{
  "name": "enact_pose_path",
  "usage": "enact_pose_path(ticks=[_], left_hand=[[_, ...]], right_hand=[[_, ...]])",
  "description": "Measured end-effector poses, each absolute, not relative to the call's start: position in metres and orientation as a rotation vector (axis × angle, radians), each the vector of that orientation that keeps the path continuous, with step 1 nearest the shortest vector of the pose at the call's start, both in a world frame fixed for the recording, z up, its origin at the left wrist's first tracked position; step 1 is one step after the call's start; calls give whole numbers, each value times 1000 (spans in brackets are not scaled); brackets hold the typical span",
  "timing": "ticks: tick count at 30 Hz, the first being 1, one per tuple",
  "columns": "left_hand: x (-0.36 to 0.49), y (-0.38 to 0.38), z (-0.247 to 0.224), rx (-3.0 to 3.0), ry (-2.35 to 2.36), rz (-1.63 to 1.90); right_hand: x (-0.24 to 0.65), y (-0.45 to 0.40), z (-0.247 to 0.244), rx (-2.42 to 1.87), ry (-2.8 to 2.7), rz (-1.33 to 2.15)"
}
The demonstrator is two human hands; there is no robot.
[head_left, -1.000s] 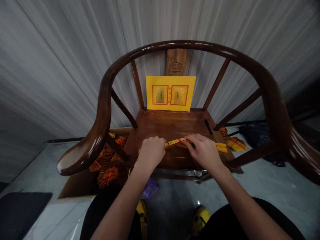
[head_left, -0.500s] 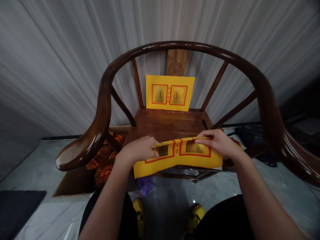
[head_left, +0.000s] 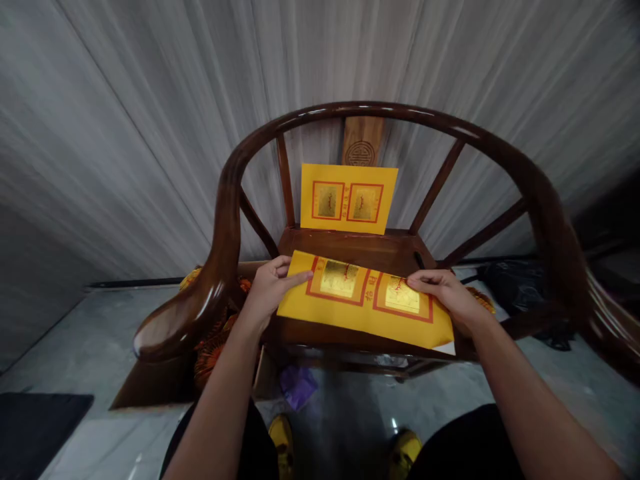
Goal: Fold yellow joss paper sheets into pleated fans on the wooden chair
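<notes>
A yellow paper (head_left: 345,312) with red frames and gold foil squares lies tilted above the front of the wooden chair seat (head_left: 360,247). My left hand (head_left: 273,287) grips its left end, thumb on top and fingers behind. On the right, my right hand (head_left: 447,293) pinches the upper edge near the second gold square. The paper's far edge looks folded over, and a white corner shows at its lower right. A second yellow sheet (head_left: 349,227) with the same print stands upright against the chair's back.
The chair's curved dark armrest (head_left: 225,193) surrounds the seat on both sides. A cardboard box (head_left: 155,383) with orange pleated items is at lower left. A purple bag (head_left: 298,387) lies on the floor below the seat, and a black bag (head_left: 515,287) is at right.
The held paper has flattened and turned its printed face up, its left end rising. My left hand has moved up and left to that end; my right hand has shifted slightly right and down.
</notes>
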State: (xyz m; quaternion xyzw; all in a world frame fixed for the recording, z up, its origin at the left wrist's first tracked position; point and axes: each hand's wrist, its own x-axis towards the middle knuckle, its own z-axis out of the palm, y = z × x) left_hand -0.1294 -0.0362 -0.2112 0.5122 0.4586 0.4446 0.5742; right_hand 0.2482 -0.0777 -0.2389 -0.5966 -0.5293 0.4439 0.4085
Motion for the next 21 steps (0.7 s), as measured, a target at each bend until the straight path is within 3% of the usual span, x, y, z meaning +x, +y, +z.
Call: enact_pose_path(ticks=[4, 10, 21], left_hand=[[-109, -52, -224, 720, 836, 1304], [-90, -62, -239, 582, 677, 1485], [-68, -60, -262, 819, 1140, 1405]], right_hand=[[242, -66, -250, -1449, -1110, 1251], [221, -50, -261, -1386, -983, 1368], [192, -40, -266, -1437, -1214, 1458]])
